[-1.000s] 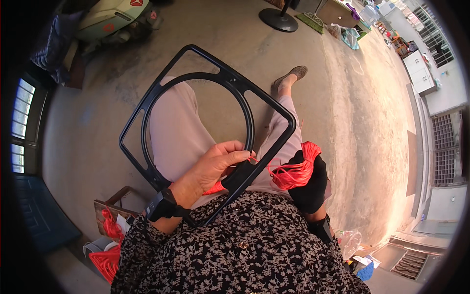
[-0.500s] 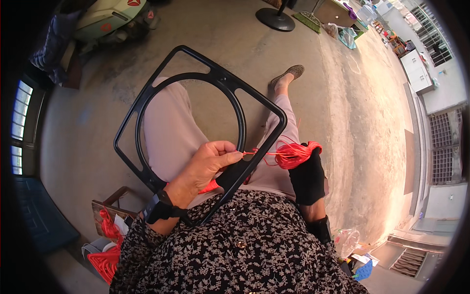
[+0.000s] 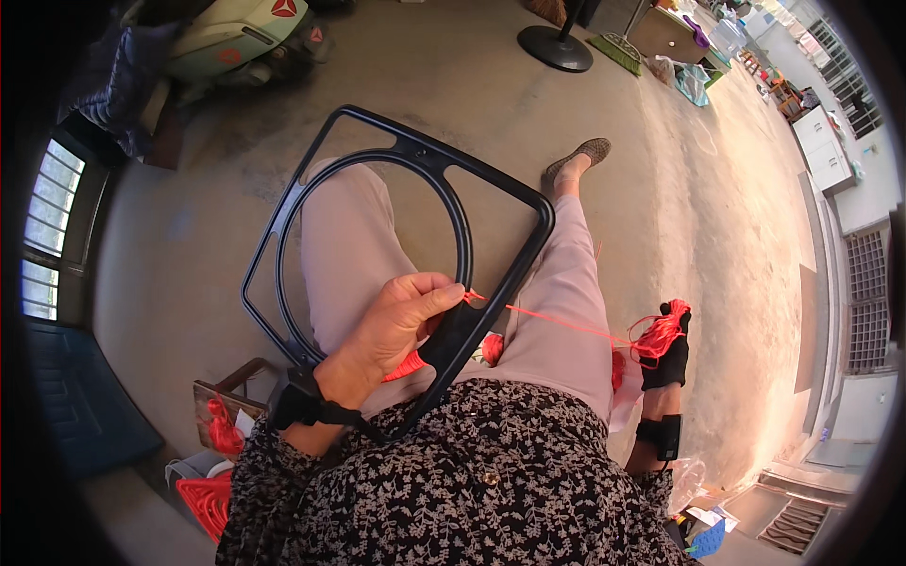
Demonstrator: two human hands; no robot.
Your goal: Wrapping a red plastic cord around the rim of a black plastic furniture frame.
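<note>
A black frame (image 3: 408, 141), squarish outside with a round ring inside, lies tilted over my lap. My left hand (image 3: 401, 316) grips its ring near the right side, thumb pressed on a knot of red cord (image 3: 472, 296). From there the cord runs fairly taut across my thigh to my right hand (image 3: 668, 363), out at the right in a black glove. That hand is closed around a looped bundle of the same red cord (image 3: 658, 332). More red material (image 3: 493, 348) shows beneath the frame, between my legs, partly hidden.
At the lower left are a wooden chair or stool (image 3: 215, 401) and red slatted or corded things (image 3: 203, 505). A scooter (image 3: 236, 42) stands at the upper left. A round black stand base (image 3: 555, 47) and a green broom (image 3: 618, 52) stand beyond my foot.
My right hand has moved right with the cord bundle, away from the frame, drawing the cord out long. My left hand keeps its grip on the frame. The view has shifted slightly.
</note>
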